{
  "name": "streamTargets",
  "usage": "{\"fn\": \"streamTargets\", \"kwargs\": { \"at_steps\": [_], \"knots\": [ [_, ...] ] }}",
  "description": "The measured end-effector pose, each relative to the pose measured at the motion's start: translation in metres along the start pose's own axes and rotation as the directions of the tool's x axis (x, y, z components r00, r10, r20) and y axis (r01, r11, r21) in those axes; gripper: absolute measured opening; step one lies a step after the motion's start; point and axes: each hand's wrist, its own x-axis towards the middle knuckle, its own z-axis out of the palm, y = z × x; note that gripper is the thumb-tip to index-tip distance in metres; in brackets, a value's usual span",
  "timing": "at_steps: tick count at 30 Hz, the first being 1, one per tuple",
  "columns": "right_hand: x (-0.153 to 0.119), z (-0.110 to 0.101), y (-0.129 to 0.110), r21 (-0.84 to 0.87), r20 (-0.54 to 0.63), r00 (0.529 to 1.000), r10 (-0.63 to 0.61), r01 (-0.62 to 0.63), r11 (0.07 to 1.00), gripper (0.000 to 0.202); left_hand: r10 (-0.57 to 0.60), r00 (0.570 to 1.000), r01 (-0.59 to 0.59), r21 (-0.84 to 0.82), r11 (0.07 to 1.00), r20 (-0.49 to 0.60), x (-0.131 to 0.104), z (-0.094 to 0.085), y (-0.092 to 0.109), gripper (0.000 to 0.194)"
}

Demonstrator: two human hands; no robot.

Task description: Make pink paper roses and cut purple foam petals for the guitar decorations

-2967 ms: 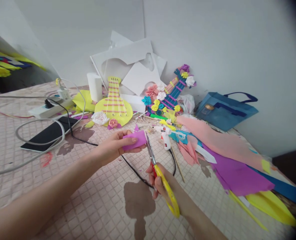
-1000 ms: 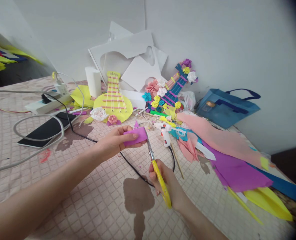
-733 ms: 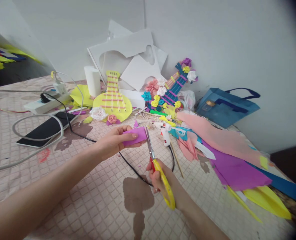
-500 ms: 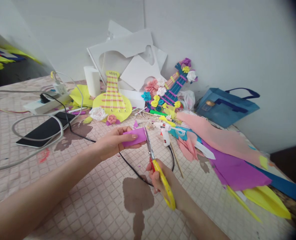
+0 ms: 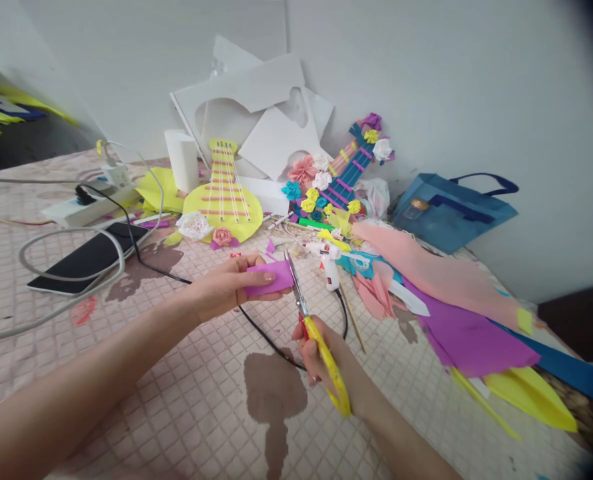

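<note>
Over a worktop [image 5: 196, 427] with a grid-patterned cover, a left hand [image 5: 221, 287] pinches a small purple piece [image 5: 263, 280], apparently paper, thumb on top and fingers beneath. The right hand [image 5: 347, 365] grips red-and-yellow scissors [image 5: 300, 297], their blades slightly apart at the piece's right edge; whether they have bitten in cannot be told.

A clean trim here would seem to call for a firm, flat pinch near the cutting line, fingertips clear of the blades, since thin stock tends to fold between them when slack. Short, even closes of the scissors, with the left hand turning the piece to meet them, should give a smoother edge than twisting the right wrist.

Just beyond the blades lies a white glue gun [image 5: 331, 272]; a black cord [image 5: 266, 337] runs behind the fingers of the right hand, where a low sweep could snag it. A large purple sheet [image 5: 476, 340] spreads at right. Farther back stand a yellow guitar-shaped cutout [image 5: 249, 220], a blue one [image 5: 349, 177] decked with paper flowers, and white boards [image 5: 271, 137] leaning against the wall [image 5: 426, 80].
</note>
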Motion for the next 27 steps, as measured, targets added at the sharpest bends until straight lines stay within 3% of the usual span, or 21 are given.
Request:
{"fn": "streamTargets", "kwargs": {
  "at_steps": [7,27],
  "knots": [
    [0.0022,0.0023,-0.0016,0.083,-0.014,0.998,0.066,-0.065,0.994,0.065,-0.003,1.0,0.003,-0.01,1.0,0.019,0.0015,-0.002,-0.001,0.034],
    [-0.0002,0.0014,-0.002,0.075,-0.024,0.998,0.051,-0.049,0.996,0.069,-0.013,1.0,0.013,-0.018,1.0,0.017,0.0014,-0.0006,-0.003,0.033]
  ]
}}
